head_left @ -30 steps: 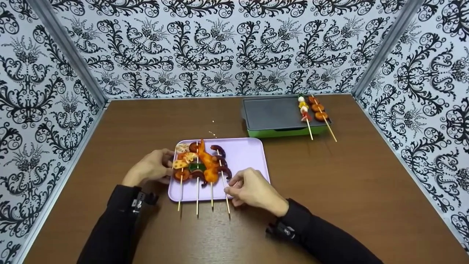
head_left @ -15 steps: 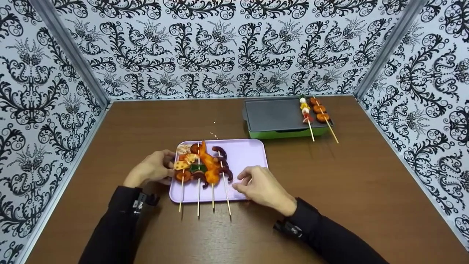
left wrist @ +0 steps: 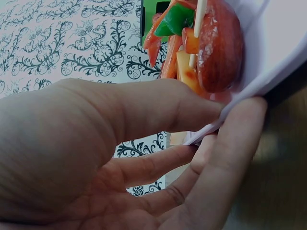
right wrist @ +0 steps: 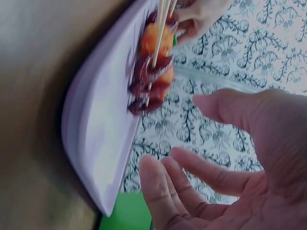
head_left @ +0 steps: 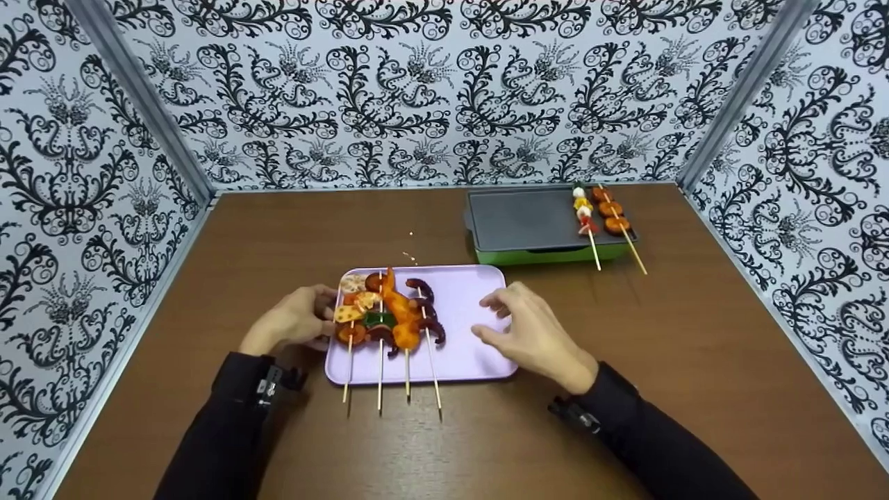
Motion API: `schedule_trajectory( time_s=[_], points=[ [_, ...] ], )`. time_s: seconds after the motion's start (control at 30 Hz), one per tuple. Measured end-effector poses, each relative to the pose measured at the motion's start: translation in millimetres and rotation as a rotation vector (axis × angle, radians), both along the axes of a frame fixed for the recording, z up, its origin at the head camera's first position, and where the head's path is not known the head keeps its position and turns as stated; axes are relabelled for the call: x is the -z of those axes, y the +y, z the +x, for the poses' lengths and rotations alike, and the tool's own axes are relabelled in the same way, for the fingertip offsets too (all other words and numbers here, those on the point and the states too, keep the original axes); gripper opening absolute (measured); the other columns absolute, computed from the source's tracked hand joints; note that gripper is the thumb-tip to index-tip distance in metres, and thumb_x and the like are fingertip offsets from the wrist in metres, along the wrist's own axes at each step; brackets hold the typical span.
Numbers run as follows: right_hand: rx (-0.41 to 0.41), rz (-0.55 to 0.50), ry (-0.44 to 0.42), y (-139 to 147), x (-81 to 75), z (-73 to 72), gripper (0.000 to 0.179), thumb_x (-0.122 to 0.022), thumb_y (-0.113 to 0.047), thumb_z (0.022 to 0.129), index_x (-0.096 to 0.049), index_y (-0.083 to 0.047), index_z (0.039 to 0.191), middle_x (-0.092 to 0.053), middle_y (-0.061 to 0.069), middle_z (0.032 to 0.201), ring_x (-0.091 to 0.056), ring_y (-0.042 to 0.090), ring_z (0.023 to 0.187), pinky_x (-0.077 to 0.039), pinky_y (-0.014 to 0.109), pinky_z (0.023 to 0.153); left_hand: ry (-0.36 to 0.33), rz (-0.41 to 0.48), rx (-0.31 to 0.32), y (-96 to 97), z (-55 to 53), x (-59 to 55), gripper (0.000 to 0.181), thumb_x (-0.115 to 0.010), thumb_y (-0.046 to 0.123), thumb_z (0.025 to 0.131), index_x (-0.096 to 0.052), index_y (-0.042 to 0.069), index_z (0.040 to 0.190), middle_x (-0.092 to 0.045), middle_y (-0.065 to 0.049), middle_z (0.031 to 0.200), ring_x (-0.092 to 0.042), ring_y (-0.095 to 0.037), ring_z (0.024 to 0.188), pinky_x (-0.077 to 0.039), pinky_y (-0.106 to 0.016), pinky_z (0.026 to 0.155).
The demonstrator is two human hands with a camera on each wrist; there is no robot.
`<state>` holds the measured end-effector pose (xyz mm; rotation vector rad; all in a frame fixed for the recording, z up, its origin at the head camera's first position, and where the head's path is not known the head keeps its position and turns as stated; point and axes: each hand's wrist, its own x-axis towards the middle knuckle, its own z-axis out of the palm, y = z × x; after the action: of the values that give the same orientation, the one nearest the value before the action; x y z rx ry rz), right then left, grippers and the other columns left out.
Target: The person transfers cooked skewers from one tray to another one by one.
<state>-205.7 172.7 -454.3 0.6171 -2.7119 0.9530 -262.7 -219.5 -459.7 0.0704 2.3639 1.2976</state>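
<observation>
A pale purple tray [head_left: 469, 298] lies on the table with several food skewers side by side on its left half. The rightmost is a dark octopus-tentacle skewer [head_left: 429, 321], beside an orange skewer [head_left: 405, 335]; further left are skewers with green pepper and round slices. Their bare stick ends reach past the tray's front edge. My left hand [head_left: 295, 321] pinches the tray's left rim between thumb and fingers, as the left wrist view shows. Over the tray's right edge hovers my right hand [head_left: 538, 333], thumb and fingers spread apart with nothing between them.
Behind and to the right stands a green grill [head_left: 528, 257] with a dark grey top. On its right end lie a vegetable skewer [head_left: 583, 212] and a skewer of orange-brown rounds [head_left: 615, 215]. Patterned walls [head_left: 424, 90] enclose the back and sides.
My right hand has let go of the octopus skewer's stick and moved right, its fingers spreading, to the tray's right edge. The left hand stays at the left rim.
</observation>
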Motion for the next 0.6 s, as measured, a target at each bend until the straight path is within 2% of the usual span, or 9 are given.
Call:
schedule_trajectory(
  time_s=[0.17, 0.43, 0.6],
  points=[
    [0.035, 0.047, 0.081, 15, -3.6, -6.7, 0.044, -0.085, -0.037, 0.082, -0.070, -0.015, 0.117, -0.055, 0.005, 0.104, -0.052, 0.016, 0.086, -0.046, 0.031, 0.071, 0.007, 0.011, 0.013, -0.5, -1.3, -0.9, 0.061, -0.068, -0.007, 0.090, -0.044, 0.002, 0.146, -0.059, -0.022, 0.120, -0.067, -0.032, 0.095, -0.065, -0.041, 0.072],
    [0.098, 0.086, 0.175, 39, -8.3, -19.1, 0.052, -0.088, -0.040, 0.077, -0.070, -0.018, 0.121, -0.052, 0.006, 0.118, -0.053, 0.026, 0.108, -0.049, 0.042, 0.087, 0.009, 0.032, 0.018, -1.8, 0.7, 2.7, 0.062, -0.066, -0.009, 0.089, -0.042, 0.000, 0.146, -0.058, -0.024, 0.119, -0.068, -0.031, 0.092, -0.065, -0.043, 0.071],
    [0.156, 0.106, 0.235, 55, -10.0, -27.2, 0.056, -0.090, -0.039, 0.075, -0.069, -0.020, 0.123, -0.052, 0.009, 0.124, -0.050, 0.033, 0.112, -0.049, 0.049, 0.088, 0.008, 0.024, 0.005, -1.8, -0.2, 3.8, 0.061, -0.065, -0.010, 0.089, -0.044, 0.002, 0.145, -0.058, -0.023, 0.120, -0.067, -0.032, 0.094, -0.065, -0.042, 0.071]
  ],
)
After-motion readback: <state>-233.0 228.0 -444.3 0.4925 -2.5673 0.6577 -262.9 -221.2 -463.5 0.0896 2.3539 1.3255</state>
